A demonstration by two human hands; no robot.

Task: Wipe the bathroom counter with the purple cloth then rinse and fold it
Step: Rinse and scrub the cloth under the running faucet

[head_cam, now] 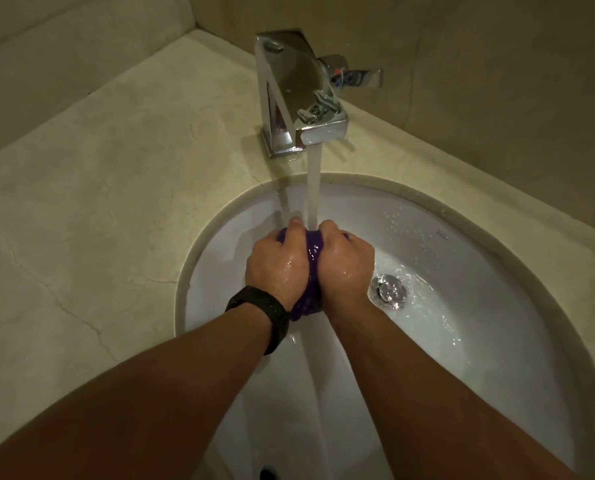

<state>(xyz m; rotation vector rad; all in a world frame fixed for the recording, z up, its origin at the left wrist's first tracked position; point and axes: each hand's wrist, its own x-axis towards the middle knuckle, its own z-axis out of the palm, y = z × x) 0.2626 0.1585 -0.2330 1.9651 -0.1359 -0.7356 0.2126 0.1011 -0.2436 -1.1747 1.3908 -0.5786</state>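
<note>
Two bare forearms reach forward from the lower edge and converge toward the hands. The left hand [278, 263] and right hand [347, 264] are curled into fists side by side, backs facing up, skin wet and shiny. Both grip the purple cloth [311, 252] bunched between them (a black band [261, 315] circles the left wrist).

Beige walls [462, 46] meet in a dimly lit corner.

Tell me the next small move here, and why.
Probably twist the cloth between the fists to flush it. The left hand and right hand both grip it bunched tight over the sink, and the stream from the faucet strikes only its top, between the knuckles.
</note>
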